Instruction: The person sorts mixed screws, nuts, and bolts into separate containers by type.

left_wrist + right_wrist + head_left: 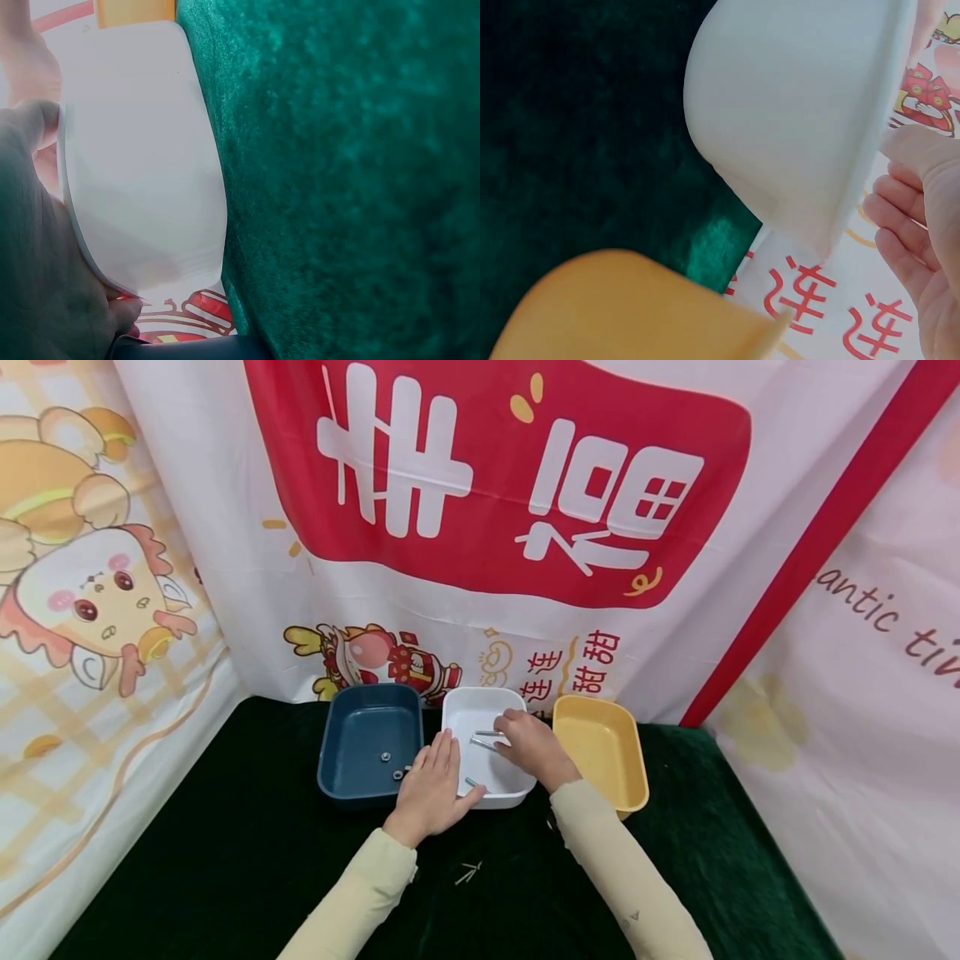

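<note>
My left hand (431,785) lies over the near left part of the white bin (465,702), its fingers straight and together. In the left wrist view its thumb (41,120) is at the bin's rim. My right hand (532,747) reaches into the bin from the right, thumb and fingers bent; the right wrist view shows the other fingers (900,202) loosely curled outside the rim. Thin metal rods like bolts (484,744) lie at its fingertips; I cannot tell whether it pinches one. Another metal rod (472,783) is near my left thumb.
To the left stands a blue bin (352,781) with several small metal nuts (386,757) in it. A yellow bin (615,743) stands at the right. On the green cloth (525,902) in front lie several thin screws or nails (468,872). A printed curtain (360,585) hangs behind the bins.
</note>
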The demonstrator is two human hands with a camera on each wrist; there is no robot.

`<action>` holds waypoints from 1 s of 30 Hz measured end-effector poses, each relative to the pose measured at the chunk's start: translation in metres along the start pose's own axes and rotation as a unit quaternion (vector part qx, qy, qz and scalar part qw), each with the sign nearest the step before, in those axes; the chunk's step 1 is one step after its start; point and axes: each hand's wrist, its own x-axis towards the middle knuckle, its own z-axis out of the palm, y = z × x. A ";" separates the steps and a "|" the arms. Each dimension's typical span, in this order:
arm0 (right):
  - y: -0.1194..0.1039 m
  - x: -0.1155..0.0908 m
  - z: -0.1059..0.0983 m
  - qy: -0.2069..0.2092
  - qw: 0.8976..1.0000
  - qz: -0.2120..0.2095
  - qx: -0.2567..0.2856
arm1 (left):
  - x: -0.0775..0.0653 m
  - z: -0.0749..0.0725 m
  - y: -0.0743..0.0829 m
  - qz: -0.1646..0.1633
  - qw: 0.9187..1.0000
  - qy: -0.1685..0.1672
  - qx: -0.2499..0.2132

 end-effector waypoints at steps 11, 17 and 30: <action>0.008 -0.035 -0.040 -0.004 1.000 0.002 -0.001 | 0.000 -0.002 0.000 -0.003 1.000 -0.013 0.001; 0.017 -0.064 -0.059 -0.015 1.000 0.008 -0.003 | -0.001 -0.002 -0.001 -0.006 1.000 -0.015 -0.002; 0.054 -0.126 -0.081 -0.076 0.991 0.107 0.027 | 0.001 -0.001 -0.002 -0.012 1.000 -0.019 0.001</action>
